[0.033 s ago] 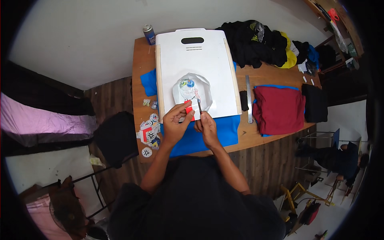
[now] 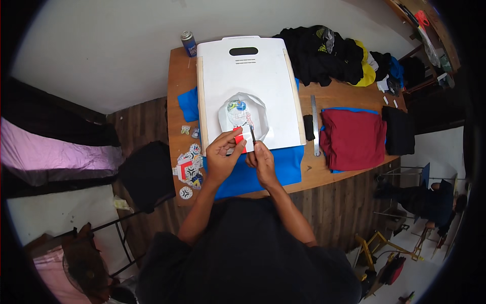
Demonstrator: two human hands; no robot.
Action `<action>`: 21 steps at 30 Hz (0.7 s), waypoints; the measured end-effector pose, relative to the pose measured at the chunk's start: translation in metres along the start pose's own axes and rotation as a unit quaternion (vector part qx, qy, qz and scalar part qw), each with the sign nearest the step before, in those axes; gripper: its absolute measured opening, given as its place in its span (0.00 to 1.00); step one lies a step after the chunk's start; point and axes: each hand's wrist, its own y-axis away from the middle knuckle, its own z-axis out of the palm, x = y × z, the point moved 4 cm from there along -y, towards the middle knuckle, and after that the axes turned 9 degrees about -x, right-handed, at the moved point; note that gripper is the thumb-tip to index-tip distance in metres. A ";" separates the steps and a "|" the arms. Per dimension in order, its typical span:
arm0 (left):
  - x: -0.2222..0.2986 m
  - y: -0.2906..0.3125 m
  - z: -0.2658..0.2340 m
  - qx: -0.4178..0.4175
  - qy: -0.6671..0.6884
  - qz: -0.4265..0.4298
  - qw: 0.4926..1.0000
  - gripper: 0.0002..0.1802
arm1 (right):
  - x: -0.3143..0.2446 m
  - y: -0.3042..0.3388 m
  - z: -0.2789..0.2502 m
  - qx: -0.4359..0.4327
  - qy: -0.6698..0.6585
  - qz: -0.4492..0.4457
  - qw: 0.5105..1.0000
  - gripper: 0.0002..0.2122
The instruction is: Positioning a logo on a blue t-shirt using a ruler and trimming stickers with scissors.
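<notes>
My left hand (image 2: pixel 221 153) pinches a small red and white sticker sheet (image 2: pixel 240 146) between thumb and fingers. Close beside it, my right hand (image 2: pixel 262 161) is closed on scissors (image 2: pixel 253 134), their dark narrow blades at the sheet's right edge; the handles are hidden by my fingers. Just beyond both hands, a round white open container (image 2: pixel 260 114), perhaps a rolled-down bag, holds paper scraps with blue and green prints. It rests on a large white board (image 2: pixel 278 91) with an oval handle slot. A blue cloth (image 2: pixel 283 172) lies under the board.
Cut-out stickers (image 2: pixel 191 172) lie at the table's left edge. A spray can (image 2: pixel 188 44) stands at the far left corner. To the right are a steel ruler (image 2: pixel 315 126), folded maroon cloth (image 2: pixel 349 139) and heaped dark clothes (image 2: pixel 324 55). Another person (image 2: pixel 430 202) is at far right.
</notes>
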 end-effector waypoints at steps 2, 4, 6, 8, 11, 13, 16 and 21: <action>0.000 0.000 0.000 0.002 -0.001 0.001 1.000 0.22 | 0.000 0.000 0.000 0.008 -0.003 -0.003 1.000 0.16; -0.002 0.001 -0.001 0.000 -0.004 -0.003 1.000 0.22 | -0.003 0.000 0.004 0.004 0.000 0.007 1.000 0.17; -0.001 0.001 -0.001 -0.002 -0.008 -0.003 1.000 0.22 | -0.004 -0.001 0.004 0.001 0.002 0.003 1.000 0.17; 0.000 0.001 -0.001 -0.004 -0.011 -0.002 1.000 0.22 | -0.003 -0.002 0.003 -0.001 0.004 0.000 1.000 0.17; 0.000 0.001 -0.001 0.000 -0.004 -0.006 1.000 0.22 | -0.001 -0.001 0.000 0.004 0.014 -0.007 1.000 0.17; 0.000 0.002 -0.002 -0.001 -0.010 -0.011 1.000 0.21 | 0.000 0.000 -0.001 -0.003 0.003 0.003 1.000 0.17; -0.002 0.002 -0.002 -0.009 -0.004 -0.011 1.000 0.21 | -0.007 -0.002 0.004 0.003 0.013 0.019 1.000 0.16; 0.001 0.001 0.000 -0.019 0.000 -0.006 1.000 0.21 | -0.007 -0.003 0.005 0.008 0.021 0.015 1.000 0.16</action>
